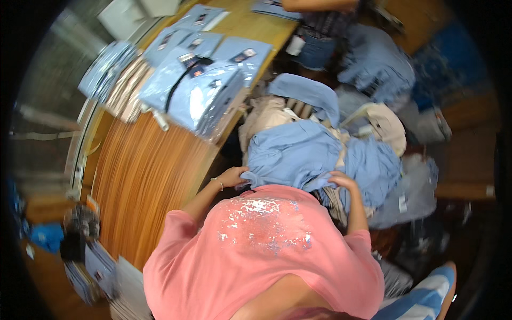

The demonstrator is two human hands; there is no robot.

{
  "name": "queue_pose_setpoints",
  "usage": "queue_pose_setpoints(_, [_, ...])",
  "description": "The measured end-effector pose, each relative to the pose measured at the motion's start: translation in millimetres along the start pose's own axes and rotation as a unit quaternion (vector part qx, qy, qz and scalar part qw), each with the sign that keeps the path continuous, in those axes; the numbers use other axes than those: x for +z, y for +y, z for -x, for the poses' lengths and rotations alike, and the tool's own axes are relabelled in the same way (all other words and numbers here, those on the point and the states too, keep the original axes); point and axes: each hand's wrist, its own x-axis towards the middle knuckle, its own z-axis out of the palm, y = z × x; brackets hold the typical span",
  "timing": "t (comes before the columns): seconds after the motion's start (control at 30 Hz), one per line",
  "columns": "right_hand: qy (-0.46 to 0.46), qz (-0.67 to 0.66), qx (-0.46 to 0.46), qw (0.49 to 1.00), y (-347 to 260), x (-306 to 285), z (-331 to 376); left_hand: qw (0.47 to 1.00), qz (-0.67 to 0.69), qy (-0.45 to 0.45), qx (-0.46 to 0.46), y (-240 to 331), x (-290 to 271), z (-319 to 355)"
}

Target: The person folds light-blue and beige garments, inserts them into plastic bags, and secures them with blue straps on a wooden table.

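Note:
A light blue shirt [296,149] is spread in front of my body, loose and wrinkled, over a heap of garments. My left hand [233,176] pinches its near left edge, beside the table's edge. With closed fingers my right hand [343,180] grips the near right edge of the same cloth. The stretch between both hands sags close to my pink top. More light blue cloth [373,168] lies crumpled just right of my right hand, and beige garments [381,125] show behind it.
To the left stands a wooden table [154,181] with folded blue shirts in clear bags [194,96] and a beige folded stack [125,90]. Clear plastic bags [405,197] lie at right. Another person's arm [320,5] shows at the top, and blue-and-white striped cloth [426,296] at lower right.

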Motion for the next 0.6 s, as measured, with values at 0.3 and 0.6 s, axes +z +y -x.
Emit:
queue_pose_setpoints(0.3, [0.059,0.054,-0.392,0.917,-221,-159,123,0.946,0.273,0.171,-0.029,171,-134,194])
queue_pose_setpoints(0.6, [0.058,-0.052,-0.637,0.767,-516,-18,115,0.758,-0.026,0.646,-0.090,158,-273,412])
